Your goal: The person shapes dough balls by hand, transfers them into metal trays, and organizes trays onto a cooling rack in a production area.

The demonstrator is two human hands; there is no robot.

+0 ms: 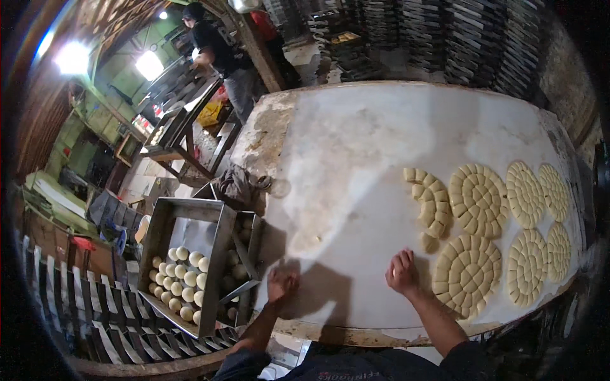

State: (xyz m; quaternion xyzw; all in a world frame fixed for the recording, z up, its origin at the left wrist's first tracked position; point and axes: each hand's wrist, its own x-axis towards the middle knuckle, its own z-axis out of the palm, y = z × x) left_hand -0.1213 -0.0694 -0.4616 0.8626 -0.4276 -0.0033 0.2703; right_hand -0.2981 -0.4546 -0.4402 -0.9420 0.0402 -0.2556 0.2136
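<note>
My left hand rests low over the pale table top, its fingers curled and in shadow, close to a metal tray of round dough balls. To the right, my right hand is curled into a loose fist just above the table. What either hand has inside it, if anything, is hidden. Beyond the right hand, cut dough pieces form a partial arc. Next to them lie several round spirals of cut dough pieces, one of them near my right forearm.
A second tray with dough sits under the first one's right side. A dark cloth lies by the table's left edge. Stacked metal trays line the back. A person stands at another table at the far left.
</note>
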